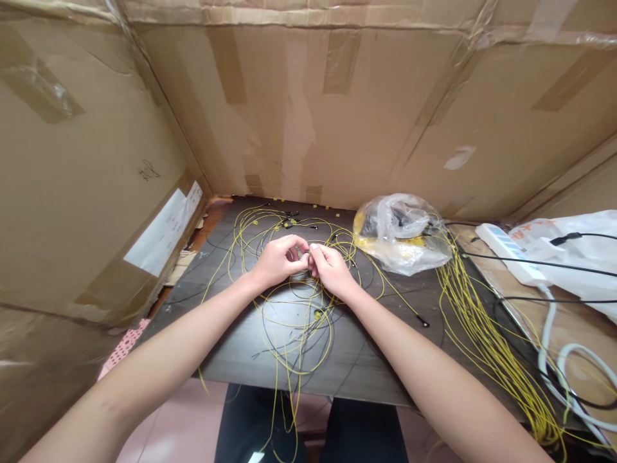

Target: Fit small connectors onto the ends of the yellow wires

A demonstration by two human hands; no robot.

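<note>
**Together, left hand (282, 262) and right hand (332, 267) pinch above looped yellow cables (322, 301)**

At far left stands a cardboard wall (72, 193) with brown tape across it and a white paper sheet (161, 235) fixed low down near the corner. Below the sheet, a pink perforated piece (123, 347) shows beside the dark tabletop (219, 341).

The loose yellow cables lie in wide, overlapping loops around and beneath the hands, with several strands hanging over the near edge between the person's legs (364, 431). The left hand curls its thumb and index finger into a near ring, tips drawn in. Just beside it, the right hand holds its thumb and bent fingers close together at the same spot. Whatever sits between the fingertips is too small and hidden to make out, so I cannot tell what either hand grips.

Right of the hands, one cable ends in a black connector (423, 320) on the tabletop. Behind that, a clear plastic bag (402, 241) rests near the back, yellow and black contents showing through. A thick bundle of yellow strands (486, 334) runs from beside the bag toward the near right. Farther right are a white power strip (511, 254) and a white plastic bag (583, 257).
</note>
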